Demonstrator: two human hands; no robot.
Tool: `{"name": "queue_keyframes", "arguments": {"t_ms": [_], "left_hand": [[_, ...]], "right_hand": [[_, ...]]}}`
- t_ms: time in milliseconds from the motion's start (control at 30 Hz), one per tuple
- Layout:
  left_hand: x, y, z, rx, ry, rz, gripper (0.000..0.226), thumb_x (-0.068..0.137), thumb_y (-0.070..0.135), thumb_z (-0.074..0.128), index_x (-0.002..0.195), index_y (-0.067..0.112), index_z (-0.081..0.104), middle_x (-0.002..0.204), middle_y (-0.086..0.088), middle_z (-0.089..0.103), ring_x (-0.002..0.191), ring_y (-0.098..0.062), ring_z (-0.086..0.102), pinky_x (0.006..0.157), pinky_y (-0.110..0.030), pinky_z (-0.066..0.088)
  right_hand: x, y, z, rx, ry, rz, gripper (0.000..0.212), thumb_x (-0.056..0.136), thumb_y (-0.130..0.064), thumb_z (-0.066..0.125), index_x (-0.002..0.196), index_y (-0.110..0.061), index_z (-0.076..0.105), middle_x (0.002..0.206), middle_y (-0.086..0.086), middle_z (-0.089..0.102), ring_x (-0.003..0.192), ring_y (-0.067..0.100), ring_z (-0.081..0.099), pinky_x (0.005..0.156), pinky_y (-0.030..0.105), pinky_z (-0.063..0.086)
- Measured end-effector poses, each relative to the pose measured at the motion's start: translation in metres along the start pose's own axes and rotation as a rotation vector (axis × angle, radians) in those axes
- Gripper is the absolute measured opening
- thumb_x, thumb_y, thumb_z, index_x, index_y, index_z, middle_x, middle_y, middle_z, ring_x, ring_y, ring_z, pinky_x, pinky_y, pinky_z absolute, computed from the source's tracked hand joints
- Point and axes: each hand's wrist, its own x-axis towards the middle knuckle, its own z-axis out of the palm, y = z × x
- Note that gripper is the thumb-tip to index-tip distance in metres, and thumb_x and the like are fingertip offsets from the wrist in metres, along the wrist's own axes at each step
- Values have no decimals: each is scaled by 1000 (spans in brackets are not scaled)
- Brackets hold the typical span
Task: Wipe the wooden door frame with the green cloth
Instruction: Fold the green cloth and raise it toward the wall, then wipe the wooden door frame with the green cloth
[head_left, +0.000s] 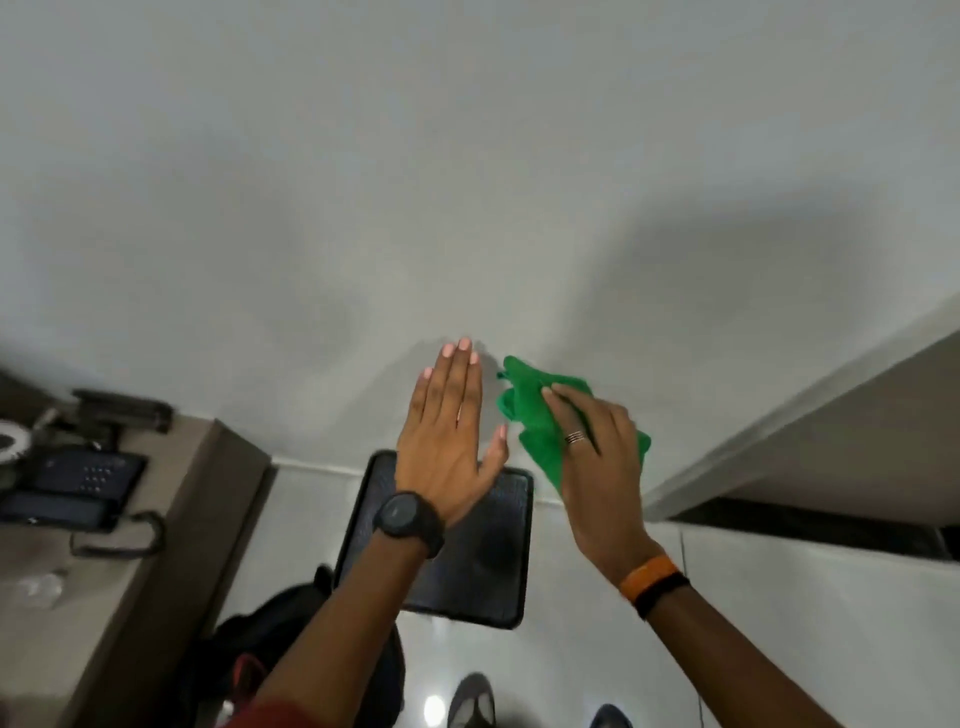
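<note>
My right hand (597, 457) presses the crumpled green cloth (535, 415) flat against the pale grey wall (467, 182), fingers spread over it. Just to its left, my left hand (447, 431) lies flat on the same wall with fingers straight and together, holding nothing; a black watch sits on that wrist. A grey frame edge (810, 415) runs diagonally at the right, a short way from the cloth. No wood-coloured frame shows in this view.
A black square bin (493, 571) stands on the shiny floor below my hands. At the left is a brown desk (171, 519) with a dark telephone (83, 478) and a stapler. A black backpack (270, 649) sits by the desk. My shoes show at the bottom.
</note>
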Motion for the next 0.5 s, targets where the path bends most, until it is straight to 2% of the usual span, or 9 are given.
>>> {"name": "queue_keyframes", "arguments": {"t_ms": [67,100,133,200,267,333,500], "left_hand": [[50,23,-69,24,87,4,78,100,46,33,161,3,12,170,-15,12,159,-28,8,131,-42,7],[72,33,-98,33,129,8,78,100,47,33,161,3,10,171,-16,11,160,-27,6,131,-42,7],[92,44,-125,39,173,13,79,100,47,33,161,3,10,171,-16,11,160,-27,5,131,-41,6],[135,67,-182,39,280,49,79,100,46,35,161,3,11,171,-16,11,160,-26,2,131,-40,6],[174,90,-235,31,379,91,78,100,45,36,161,2,15,170,-17,12,160,-26,4,131,-40,5],[213,116,-283,43,489,149,77,101,45,36,160,0,17,170,-18,13,159,-28,7,131,-40,5],[292,188,-387,43,709,285,76,102,44,37,160,1,14,169,-17,14,159,-27,6,131,-42,9]], "right_hand": [[45,-35,-60,116,96,23,60,89,13,52,135,-24,64,139,-10,59,129,15,50,113,15,36],[65,-48,-85,143,137,-6,64,89,16,50,135,-27,62,139,-15,57,130,14,50,115,11,33],[84,-62,-109,125,198,-54,64,89,18,54,134,-26,62,140,-13,56,131,16,50,115,14,34],[124,-91,-161,-39,348,-214,58,88,17,69,137,-13,63,142,1,55,130,25,50,112,34,44],[161,-117,-212,-153,500,-349,52,93,11,68,142,-4,57,142,8,52,128,30,50,104,50,48],[196,-139,-263,-173,617,-425,48,96,11,60,142,-2,58,142,8,53,126,31,51,104,52,49],[260,-185,-384,-239,901,-519,35,105,7,50,137,2,63,136,16,63,122,32,54,104,45,47]]}}
